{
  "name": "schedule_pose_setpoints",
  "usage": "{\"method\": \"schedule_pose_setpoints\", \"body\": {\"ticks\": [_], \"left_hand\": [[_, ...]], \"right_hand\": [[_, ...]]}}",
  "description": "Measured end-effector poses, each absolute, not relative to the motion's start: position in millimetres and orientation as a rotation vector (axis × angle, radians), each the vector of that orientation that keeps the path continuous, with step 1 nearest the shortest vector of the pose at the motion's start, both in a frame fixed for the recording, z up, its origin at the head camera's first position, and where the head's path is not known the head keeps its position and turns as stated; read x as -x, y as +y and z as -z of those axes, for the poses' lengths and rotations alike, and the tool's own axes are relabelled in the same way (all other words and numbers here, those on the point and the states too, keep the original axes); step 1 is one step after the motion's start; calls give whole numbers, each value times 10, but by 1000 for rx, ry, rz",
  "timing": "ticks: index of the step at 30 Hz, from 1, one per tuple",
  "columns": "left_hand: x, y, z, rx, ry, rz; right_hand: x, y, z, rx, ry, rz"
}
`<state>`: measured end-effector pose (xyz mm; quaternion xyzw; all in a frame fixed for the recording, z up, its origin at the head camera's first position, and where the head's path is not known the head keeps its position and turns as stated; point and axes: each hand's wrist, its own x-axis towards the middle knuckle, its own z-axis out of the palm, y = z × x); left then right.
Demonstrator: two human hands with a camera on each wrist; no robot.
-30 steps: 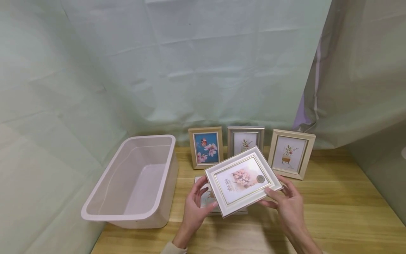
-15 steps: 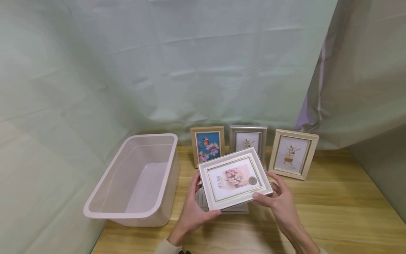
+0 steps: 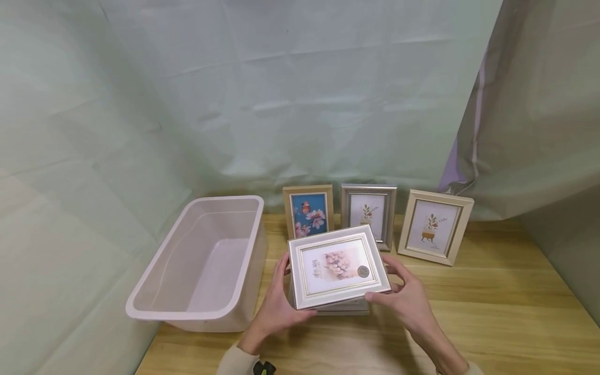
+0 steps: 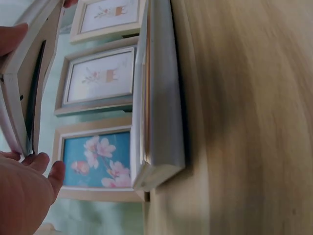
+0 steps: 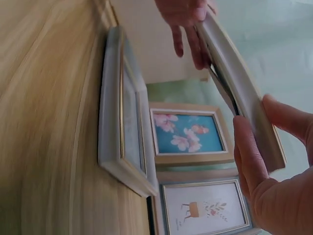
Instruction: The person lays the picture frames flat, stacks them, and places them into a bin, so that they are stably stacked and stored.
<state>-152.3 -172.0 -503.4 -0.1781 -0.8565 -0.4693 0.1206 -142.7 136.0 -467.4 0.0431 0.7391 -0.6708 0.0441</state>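
A white frame with a gold inner line and a pink flower picture (image 3: 337,264) is held up in both hands, tilted, above another frame (image 3: 344,308) lying on the table. The left hand (image 3: 277,307) grips its left edge, thumb along the lower corner. At the right edge the right hand (image 3: 409,299) pinches it, thumb on the lower right corner. In the right wrist view, the held frame (image 5: 244,88) is seen edge-on between thumb and fingers of the right hand (image 5: 274,171); the lying frame (image 5: 117,117) stays apart below it.
Three frames stand at the back: one with a blue blossom picture (image 3: 309,213), a silver one (image 3: 392,219) and a cream one (image 3: 459,229). A pale plastic bin (image 3: 257,234) stands on the left of the wooden table (image 3: 506,302). Cloth (image 3: 328,104) hangs behind.
Both hands have moved the held frame a little left and turned it closer to level. It now covers more of the frame lying below. The view has shifted slightly.
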Motion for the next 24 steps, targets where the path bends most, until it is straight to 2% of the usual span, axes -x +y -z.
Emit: {"method": "schedule_pose_setpoints", "body": {"ticks": [24], "left_hand": [[1739, -1862, 5222, 343, -2762, 1448]], "right_hand": [[1544, 1191, 5091, 43, 2709, 1667]]}}
